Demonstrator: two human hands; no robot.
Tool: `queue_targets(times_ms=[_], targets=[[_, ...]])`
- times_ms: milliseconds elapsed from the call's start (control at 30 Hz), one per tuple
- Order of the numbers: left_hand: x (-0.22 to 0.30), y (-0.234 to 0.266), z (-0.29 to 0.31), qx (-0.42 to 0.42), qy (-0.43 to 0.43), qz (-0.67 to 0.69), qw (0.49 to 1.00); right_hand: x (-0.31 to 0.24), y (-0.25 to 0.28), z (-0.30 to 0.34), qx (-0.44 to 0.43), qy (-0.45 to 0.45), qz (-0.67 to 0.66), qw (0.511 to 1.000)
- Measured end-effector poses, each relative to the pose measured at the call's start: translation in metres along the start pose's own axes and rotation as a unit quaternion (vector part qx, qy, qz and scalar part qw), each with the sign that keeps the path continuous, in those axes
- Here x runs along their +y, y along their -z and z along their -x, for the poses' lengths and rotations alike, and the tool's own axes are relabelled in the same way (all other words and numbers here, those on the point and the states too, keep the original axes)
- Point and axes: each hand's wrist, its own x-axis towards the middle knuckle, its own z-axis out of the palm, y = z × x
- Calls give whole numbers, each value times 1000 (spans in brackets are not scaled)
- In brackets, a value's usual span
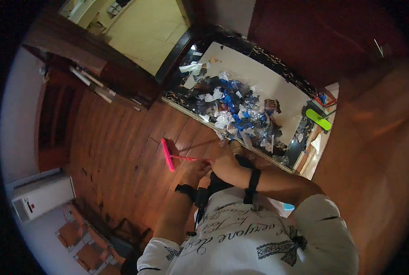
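Observation:
A pink broom (168, 155) reaches out to the left over the wooden floor, its narrow bar-shaped head turned away from me and its thin handle running back to my body. My left hand (196, 172) is closed round the handle close to my waist. Just right of it, my right hand (219, 166) is closed at the handle's near end, its fingers partly hidden by the wrist and forearm. Ahead, a heap of mixed rubbish (234, 107), with clear plastic, blue film, white paper scraps and dark pieces, lies on the pale tiled floor (282, 94).
A dark patterned border (273, 57) frames the tiles, with a pale edging strip along the wooden floor (122, 146). A lime-green flat-headed cleaning tool (318, 119) is at the right. Chairs (87, 254) and a white appliance (44, 199) stand at the lower left. Pale poles (92, 85) lie upper left.

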Motion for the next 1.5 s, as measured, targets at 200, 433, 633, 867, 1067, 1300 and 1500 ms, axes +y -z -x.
queue_targets(times_ms=[200, 433, 633, 867, 1067, 1300, 1500], targets=[[-10, -29, -59, -67, -58, -191, 978, 61, 52, 35, 19, -77, 17, 997], [49, -77, -89, -77, 55, 84, 992, 103, 94, 60, 83, -35, -5, 996], [26, -69, -63, -59, 94, 482, 869, 68, 151, 60, 56, 91, -22, 994], [28, -85, 1, 71, 35, 457, 886, 35, 161, 69, -2, 196, -12, 980], [7, -125, 83, 163, 3, 375, 913, -2, 109, 94, -39, 219, 57, 973], [-37, -168, 121, 191, -23, 113, 975, 14, 36, 113, -58, 231, 0, 971], [-98, -181, 82, 140, -124, 109, 976, 26, 27, 131, -66, 210, 50, 974]])
